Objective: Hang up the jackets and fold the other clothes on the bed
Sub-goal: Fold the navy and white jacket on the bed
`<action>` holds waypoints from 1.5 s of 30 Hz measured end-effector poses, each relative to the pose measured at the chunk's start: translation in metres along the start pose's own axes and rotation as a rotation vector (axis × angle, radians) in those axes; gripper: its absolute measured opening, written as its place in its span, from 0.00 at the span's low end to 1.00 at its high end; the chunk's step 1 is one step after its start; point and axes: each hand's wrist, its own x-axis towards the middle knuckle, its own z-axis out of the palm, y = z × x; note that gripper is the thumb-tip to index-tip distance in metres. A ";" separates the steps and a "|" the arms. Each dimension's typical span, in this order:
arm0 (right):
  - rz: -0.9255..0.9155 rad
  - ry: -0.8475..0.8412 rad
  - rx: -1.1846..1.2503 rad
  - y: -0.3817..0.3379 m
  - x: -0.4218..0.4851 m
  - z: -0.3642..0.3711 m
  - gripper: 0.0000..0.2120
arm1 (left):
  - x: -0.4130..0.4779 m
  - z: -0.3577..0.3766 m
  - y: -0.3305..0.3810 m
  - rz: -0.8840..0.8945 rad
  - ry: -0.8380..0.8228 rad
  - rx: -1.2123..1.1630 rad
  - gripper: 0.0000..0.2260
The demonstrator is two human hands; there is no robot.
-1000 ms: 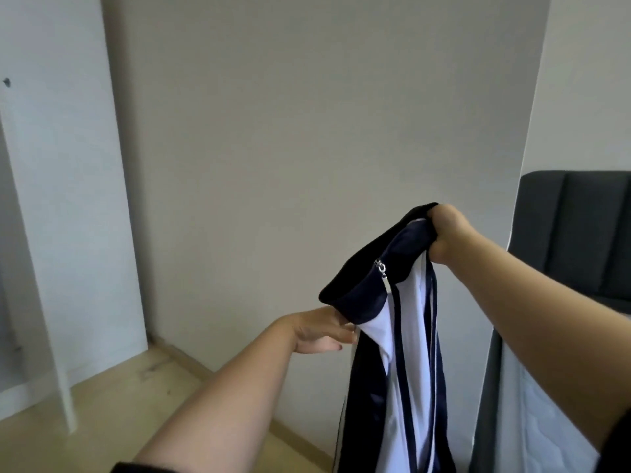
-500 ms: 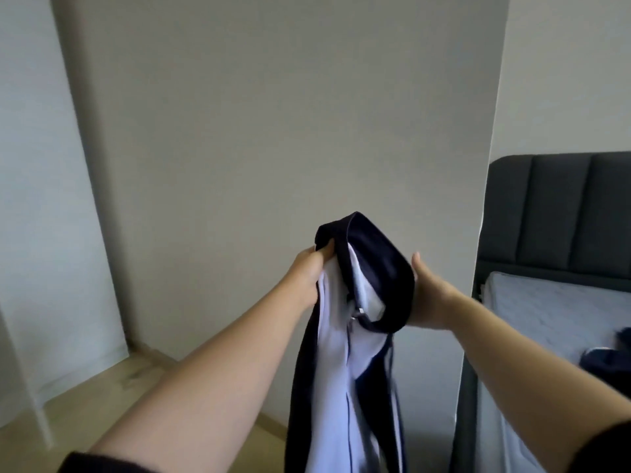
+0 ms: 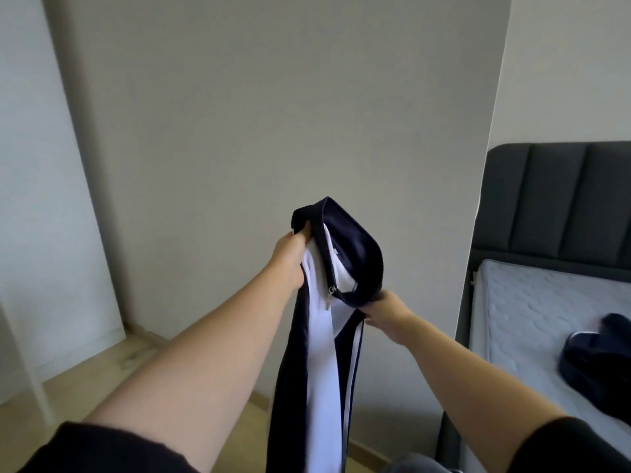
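A navy and white zip-up jacket (image 3: pixel 321 353) hangs in the air in front of me, its dark collar on top and a metal zipper pull showing at the middle. My left hand (image 3: pixel 290 261) grips the collar's upper left edge. Lower and to the right, my right hand (image 3: pixel 387 314) pinches the collar's other end. The jacket's lower part runs out of the frame. A dark navy garment (image 3: pixel 601 363) lies crumpled on the bed at the right.
The bed's grey quilted mattress (image 3: pixel 532 315) and dark padded headboard (image 3: pixel 560 203) fill the right side. A plain grey wall stands ahead. A white cabinet panel (image 3: pixel 37 199) stands at the left over a light wooden floor (image 3: pixel 102 370).
My left hand took hold of the collar's left end. My right hand let go of the top and moved down to grip the collar's lower right end. My view swung right, showing more bed.
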 end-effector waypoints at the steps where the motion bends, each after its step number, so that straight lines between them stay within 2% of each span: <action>1: -0.048 0.092 -0.086 -0.010 0.003 -0.004 0.04 | 0.002 -0.007 0.003 0.055 0.029 0.068 0.11; 3: -0.159 0.262 -0.235 -0.038 0.008 -0.019 0.06 | 0.007 -0.029 0.015 0.208 0.083 0.332 0.08; 5: -0.282 0.381 -0.246 -0.070 0.012 -0.035 0.06 | 0.011 -0.053 0.034 0.273 0.080 0.596 0.08; 8: -0.421 0.510 -0.237 -0.113 0.019 -0.046 0.05 | 0.015 -0.067 0.056 0.318 0.048 0.738 0.08; 10: -0.429 0.467 -0.331 -0.130 0.022 -0.051 0.05 | 0.016 -0.063 0.065 0.356 0.043 0.777 0.08; 12: -0.416 0.392 -0.439 -0.140 0.021 -0.060 0.07 | 0.014 -0.063 0.069 0.282 -0.062 0.711 0.16; 14: -0.412 0.368 -0.400 -0.145 0.018 -0.071 0.10 | 0.013 -0.068 0.074 0.198 -0.216 0.521 0.22; 17: -0.382 0.269 -0.095 -0.152 0.013 -0.083 0.16 | 0.014 -0.073 0.081 0.180 -0.332 0.344 0.20; 19: -0.345 0.215 0.078 -0.156 0.011 -0.086 0.19 | 0.014 -0.071 0.080 0.140 -0.340 0.308 0.19; 20: -0.322 0.214 0.091 -0.157 0.010 -0.087 0.22 | 0.014 -0.069 0.078 0.098 -0.317 0.292 0.20; 22: -0.290 0.215 0.006 -0.158 0.007 -0.090 0.25 | 0.014 -0.065 0.075 -0.003 -0.291 0.265 0.21; 24: -0.269 0.190 -0.134 -0.155 0.005 -0.095 0.22 | 0.015 -0.062 0.073 -0.063 -0.302 0.405 0.21; 26: -0.260 0.163 -0.298 -0.152 0.004 -0.100 0.19 | 0.017 -0.059 0.066 -0.029 -0.314 0.649 0.20; 29: -0.248 0.180 -0.611 -0.143 0.005 -0.105 0.22 | 0.016 -0.050 0.055 0.112 -0.387 0.858 0.06; 30: -0.246 0.174 -0.719 -0.139 0.005 -0.104 0.23 | 0.016 -0.047 0.052 0.132 -0.418 0.947 0.08; 32: -0.234 0.083 -0.878 -0.130 0.006 -0.102 0.22 | 0.016 -0.044 0.049 0.116 -0.459 1.138 0.20; 34: -0.198 -0.020 -0.941 -0.121 0.002 -0.099 0.23 | 0.014 -0.040 0.049 0.108 -0.450 1.290 0.23; 36: -0.174 -0.067 -0.982 -0.114 -0.003 -0.098 0.22 | 0.013 -0.034 0.048 0.135 -0.405 1.381 0.18; 38: -0.172 -0.043 -1.105 -0.107 -0.002 -0.098 0.18 | 0.013 -0.026 0.045 0.222 -0.324 1.469 0.11; 41: -0.220 0.181 -1.347 -0.104 -0.003 -0.095 0.17 | 0.009 -0.012 0.043 0.448 -0.122 1.686 0.10; 45: -0.353 0.515 -1.438 -0.113 -0.008 -0.104 0.12 | 0.003 0.006 0.054 0.729 0.076 1.933 0.12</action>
